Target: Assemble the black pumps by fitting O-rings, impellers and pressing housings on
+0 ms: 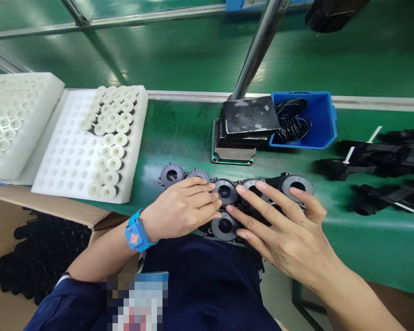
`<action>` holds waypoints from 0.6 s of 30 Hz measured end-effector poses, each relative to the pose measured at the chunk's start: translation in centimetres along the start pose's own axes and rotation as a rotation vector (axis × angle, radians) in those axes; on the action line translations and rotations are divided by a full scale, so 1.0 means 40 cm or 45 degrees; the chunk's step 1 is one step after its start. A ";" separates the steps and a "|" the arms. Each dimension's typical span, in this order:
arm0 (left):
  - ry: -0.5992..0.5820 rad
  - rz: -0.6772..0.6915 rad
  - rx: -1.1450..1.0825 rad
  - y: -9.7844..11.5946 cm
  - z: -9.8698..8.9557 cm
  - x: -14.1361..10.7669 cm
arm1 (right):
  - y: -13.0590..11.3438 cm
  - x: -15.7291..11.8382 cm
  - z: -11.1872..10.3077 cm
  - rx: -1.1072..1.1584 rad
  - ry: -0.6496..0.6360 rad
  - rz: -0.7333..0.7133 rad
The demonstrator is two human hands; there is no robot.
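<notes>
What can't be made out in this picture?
In the head view:
What lies under the left hand: hidden by its back.
A round part under the right hand: partly covered by it.
Wristband label: too small to read.
Badge: blurred by pixelation.
Carton: cut off by the left edge.

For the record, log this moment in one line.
left hand: over black housings; right hand: fingers spread over them; blue bin: black loops

head cam: sat on wearer's head | faced forward and steeply down | close over bench (182,124) | caught torso (207,285) at bottom, bench mid-frame, metal rail (152,17) up top
</notes>
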State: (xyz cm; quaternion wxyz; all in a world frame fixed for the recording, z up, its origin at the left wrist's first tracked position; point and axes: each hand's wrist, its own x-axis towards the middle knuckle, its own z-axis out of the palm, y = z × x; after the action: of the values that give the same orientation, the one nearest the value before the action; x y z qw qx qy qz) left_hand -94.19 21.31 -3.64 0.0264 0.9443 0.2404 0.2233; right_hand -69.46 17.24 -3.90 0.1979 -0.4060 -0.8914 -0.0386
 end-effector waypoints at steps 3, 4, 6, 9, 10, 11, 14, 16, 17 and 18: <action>-0.011 -0.008 -0.010 0.000 0.001 -0.002 | 0.003 -0.009 0.009 -0.040 -0.030 0.068; -0.011 -0.010 -0.013 -0.001 0.001 -0.002 | 0.004 -0.013 0.011 -0.057 -0.026 0.091; -0.006 -0.012 -0.017 -0.002 0.002 -0.004 | 0.005 -0.020 0.014 -0.106 0.004 0.123; -0.003 -0.014 -0.030 -0.004 0.004 -0.005 | 0.002 -0.023 0.014 -0.127 0.011 0.172; -0.004 -0.013 -0.036 -0.005 0.004 -0.005 | 0.000 -0.022 0.014 -0.119 0.003 0.188; -0.005 -0.011 -0.043 -0.005 0.004 -0.005 | -0.003 -0.018 0.013 -0.110 -0.007 0.193; 0.001 0.000 -0.064 -0.007 0.005 -0.004 | -0.007 -0.003 0.016 -0.116 -0.025 0.173; -0.005 -0.001 -0.073 -0.008 0.005 -0.003 | -0.005 0.011 0.022 -0.131 -0.039 0.145; -0.010 -0.005 -0.075 -0.008 0.005 -0.003 | -0.003 0.018 0.025 -0.138 -0.047 0.131; -0.016 -0.009 -0.075 -0.009 0.006 -0.003 | 0.000 0.025 0.029 -0.143 -0.057 0.120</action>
State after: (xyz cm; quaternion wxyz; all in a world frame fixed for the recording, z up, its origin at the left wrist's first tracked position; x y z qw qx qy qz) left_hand -94.34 21.59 -3.94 0.0564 0.9436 0.2368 0.2243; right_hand -70.44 18.22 -4.57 0.1563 -0.4588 -0.8719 -0.0702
